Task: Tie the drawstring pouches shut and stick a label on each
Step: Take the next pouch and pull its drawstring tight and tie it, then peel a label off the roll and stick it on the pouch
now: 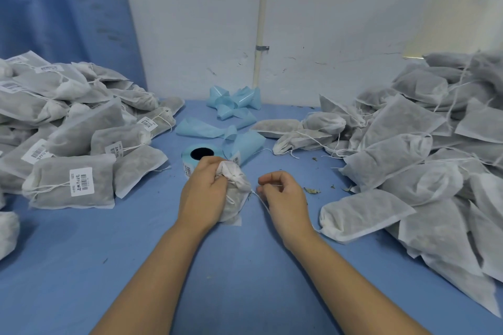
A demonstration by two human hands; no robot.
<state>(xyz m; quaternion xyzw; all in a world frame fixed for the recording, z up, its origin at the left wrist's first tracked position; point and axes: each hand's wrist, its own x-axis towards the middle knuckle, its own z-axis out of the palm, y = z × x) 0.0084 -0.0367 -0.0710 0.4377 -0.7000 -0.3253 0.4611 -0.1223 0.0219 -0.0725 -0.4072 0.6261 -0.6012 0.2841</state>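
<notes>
While the left hand (pixel 202 193) curled its fingers round the bunched neck of the pouch (pixel 236 198), the right hand (pixel 283 196) pinched the drawstring (pixel 261 201) between thumb and forefinger, just beside the pouch. Pouch seemed light, soft, crushable, so best held at the gathered neck under the left fingers. Thin white non-woven cloth, greyish dried fill showing through. Label roll (pixel 200 153) sat just beyond the left fingers

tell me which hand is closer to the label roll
Left. The left hand, gripping a pouch, sits just in front of the label roll. The right hand, pinching the drawstring, is farther off to its right.
</notes>
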